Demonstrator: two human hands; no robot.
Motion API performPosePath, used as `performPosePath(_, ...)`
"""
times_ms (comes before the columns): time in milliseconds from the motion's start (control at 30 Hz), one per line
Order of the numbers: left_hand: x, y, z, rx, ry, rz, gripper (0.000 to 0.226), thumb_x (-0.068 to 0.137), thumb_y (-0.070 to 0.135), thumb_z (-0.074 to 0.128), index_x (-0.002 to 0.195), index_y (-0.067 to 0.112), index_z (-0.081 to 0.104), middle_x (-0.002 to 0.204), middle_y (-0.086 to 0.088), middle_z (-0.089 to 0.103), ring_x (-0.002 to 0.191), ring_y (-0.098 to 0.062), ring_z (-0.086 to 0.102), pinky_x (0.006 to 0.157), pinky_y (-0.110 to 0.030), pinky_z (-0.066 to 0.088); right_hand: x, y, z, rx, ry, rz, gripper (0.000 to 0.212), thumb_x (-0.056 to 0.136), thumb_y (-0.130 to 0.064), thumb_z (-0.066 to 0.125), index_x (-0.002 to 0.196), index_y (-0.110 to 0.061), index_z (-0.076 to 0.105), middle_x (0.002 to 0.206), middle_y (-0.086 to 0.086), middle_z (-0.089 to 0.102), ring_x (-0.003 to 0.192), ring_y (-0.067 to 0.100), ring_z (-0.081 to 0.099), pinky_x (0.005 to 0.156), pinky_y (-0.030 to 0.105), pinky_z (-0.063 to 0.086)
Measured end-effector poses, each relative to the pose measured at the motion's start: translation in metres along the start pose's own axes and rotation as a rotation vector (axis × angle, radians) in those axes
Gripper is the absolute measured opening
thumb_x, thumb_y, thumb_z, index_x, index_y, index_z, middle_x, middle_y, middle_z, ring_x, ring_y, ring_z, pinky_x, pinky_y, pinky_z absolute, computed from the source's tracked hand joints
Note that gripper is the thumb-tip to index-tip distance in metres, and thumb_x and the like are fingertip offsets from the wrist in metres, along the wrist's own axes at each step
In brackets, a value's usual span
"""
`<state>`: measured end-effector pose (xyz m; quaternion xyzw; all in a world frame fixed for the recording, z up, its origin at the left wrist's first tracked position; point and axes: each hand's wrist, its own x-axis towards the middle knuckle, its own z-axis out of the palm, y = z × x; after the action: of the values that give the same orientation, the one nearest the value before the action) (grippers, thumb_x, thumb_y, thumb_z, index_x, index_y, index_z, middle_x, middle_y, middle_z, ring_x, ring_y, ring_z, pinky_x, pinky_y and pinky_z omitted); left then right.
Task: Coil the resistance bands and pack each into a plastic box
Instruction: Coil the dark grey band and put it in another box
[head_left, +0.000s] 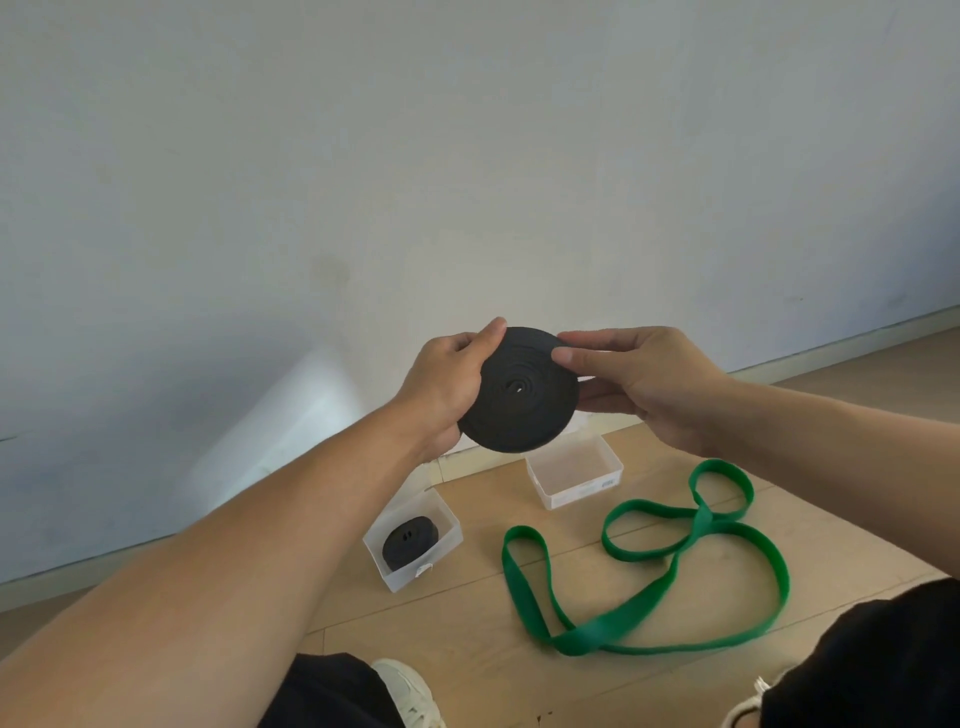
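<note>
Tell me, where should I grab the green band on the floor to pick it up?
Probably at the near end of the green band, where it folds into a tight bend. Come from above and pinch both flat layers together. It lies loose and flat, with nothing on top of it.

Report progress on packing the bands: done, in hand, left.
Done: one small black coil sits in the left box. In hand: left hand and right hand hold a wound black coil above the floor. Left: box it in the empty box; the green band lies uncoiled.
</note>
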<state>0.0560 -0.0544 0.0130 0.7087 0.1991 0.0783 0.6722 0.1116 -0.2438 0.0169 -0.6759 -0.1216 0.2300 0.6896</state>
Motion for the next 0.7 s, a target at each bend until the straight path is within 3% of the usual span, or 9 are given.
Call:
performPosePath(100,0.001,-0.002,-0.004,-0.026,0.035,-0.046,0.040,0.096,0.049,0.064,0.104,0.012,0.076,0.103,-0.012,0.079,0.099,-0.032,0.074,0.096,-0.052,0.058,-0.001,0.004,0.008,0.025,-0.008,-0.025,0.039,0.081,-0.012,0.081,0.119,-0.017,0.071,0.097,0.013,0.079,0.087,0.032,0.077,0.077,0.032,0.063)
performPosePath(200,-0.002,-0.001,-0.013,-0.040,-0.128,-0.161,0.051,0.083,0.054,0.073,0.111,0.012,0.077,0.107,-0.013,0.079,0.101,-0.034,0.075,0.092,-0.047,0.060,-0.001,0.007,0.008,-0.004,0.002,-0.028,0.038,0.082,-0.011,0.080,0.119,-0.013,0.072,0.095,0.014,0.079,0.089,0.032,0.077,0.076,0.029,0.063)
performPosePath(267,-0.002,-0.004,-0.018,0.002,-0.178,-0.144,0.045,0.078,0.042,0.081,0.111,0.011,0.076,0.105,-0.014,0.079,0.101,-0.035,0.074,0.087,-0.044,0.061,0.001,0.007,0.006,-0.037,-0.026,-0.003,0.034,0.084,-0.013,0.079,0.118,-0.012,0.073,0.098,0.013,0.079,0.092,0.030,0.077,0.079,0.028,0.062)
performPosePath(333,0.001,-0.005,-0.023,-0.018,-0.162,-0.137,0.038,0.078,0.030,0.083,0.109,0.009,0.076,0.103,-0.014,0.080,0.097,-0.034,0.075,0.082,-0.042,0.062,0.003,0.004,0.003,-0.074,-0.046,0.005,0.026,0.088,-0.014,0.075,0.114,-0.013,0.074,0.101,0.011,0.079,0.093,0.026,0.077,0.081,0.028,0.062)
performPosePath(467,0.004,-0.002,-0.026,-0.054,-0.138,-0.147,0.032,0.079,0.028,0.083,0.105,0.010,0.078,0.100,-0.013,0.080,0.090,-0.031,0.075,0.081,-0.040,0.061,0.006,-0.002,0.002,-0.080,-0.049,0.002,0.019,0.091,-0.013,0.072,0.110,-0.013,0.075,0.098,0.007,0.080,0.088,0.019,0.078,0.078,0.025,0.061)
performPosePath(700,0.006,-0.001,-0.024,-0.090,-0.102,-0.114,0.030,0.083,0.027,0.082,0.110,0.013,0.076,0.102,-0.011,0.080,0.092,-0.030,0.076,0.075,-0.038,0.061,0.010,0.009,0.013,0.003,-0.021,-0.006,0.032,0.087,-0.016,0.077,0.118,-0.015,0.073,0.104,0.011,0.079,0.097,0.028,0.076,0.085,0.031,0.059)
